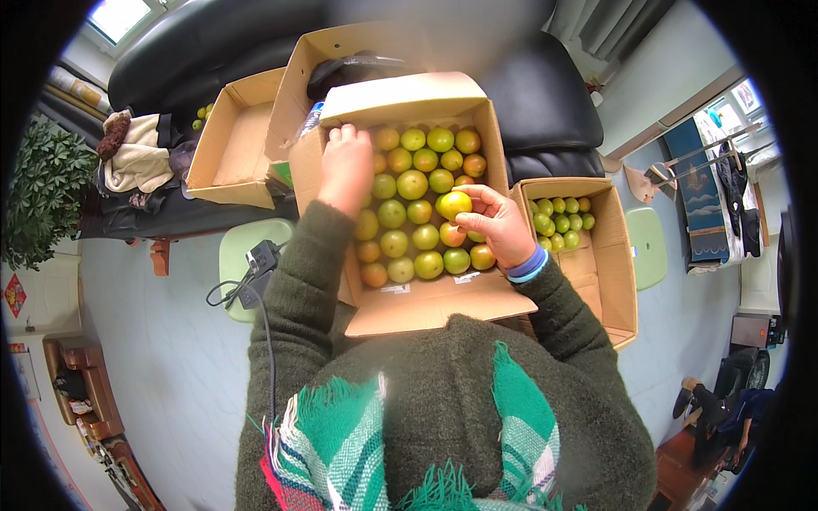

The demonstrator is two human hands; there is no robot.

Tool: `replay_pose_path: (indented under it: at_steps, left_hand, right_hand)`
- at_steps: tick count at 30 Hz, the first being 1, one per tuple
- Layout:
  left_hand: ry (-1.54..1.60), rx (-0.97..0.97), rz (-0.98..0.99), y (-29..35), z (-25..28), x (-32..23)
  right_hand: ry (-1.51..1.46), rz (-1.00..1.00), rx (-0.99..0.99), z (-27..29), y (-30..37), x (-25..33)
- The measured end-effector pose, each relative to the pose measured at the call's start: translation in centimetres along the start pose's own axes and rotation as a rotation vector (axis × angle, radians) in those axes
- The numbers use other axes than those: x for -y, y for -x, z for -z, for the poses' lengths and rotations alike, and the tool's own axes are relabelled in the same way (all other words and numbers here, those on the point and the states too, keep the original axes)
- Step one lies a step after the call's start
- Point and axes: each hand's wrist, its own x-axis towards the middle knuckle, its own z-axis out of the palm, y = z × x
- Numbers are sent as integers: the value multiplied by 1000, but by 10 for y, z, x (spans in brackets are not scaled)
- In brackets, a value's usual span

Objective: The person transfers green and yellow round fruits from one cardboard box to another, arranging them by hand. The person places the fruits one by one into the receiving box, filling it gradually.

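In front of me an open cardboard box (426, 308) holds rows of round, glossy fruit (412, 184), green to orange, perhaps tomatoes. Between the thumb and fingers of my right hand (498, 223) is a yellow-green round fruit (456, 203), held just above the rows near the box's right side. At the far left corner of the box is my left hand (347, 166), its fingers curled down; whatever they grip, if anything, is hidden beneath them.
Right of it, another cardboard box (607, 294) has smaller green fruit (562, 223). A cardboard box (240, 140) stands on the black sofa (545, 94), beside clothes (141, 162). A pale green stool (239, 243) bears a black adapter (262, 255) with its cable.
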Motion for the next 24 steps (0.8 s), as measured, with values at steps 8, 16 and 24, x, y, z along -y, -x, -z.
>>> replay_pose_path:
  at_steps: [8, 16, 24]
  left_hand:
    - [964, 128, -474, 60, 42, -68]
    - [865, 90, -314, 48, 38, -72]
    - [510, -301, -407, -28, 10, -79]
  right_hand:
    - [73, -3, -8, 1, -3, -4]
    - [141, 5, -74, 0, 0, -4]
    - [148, -17, -54, 0, 6, -10]
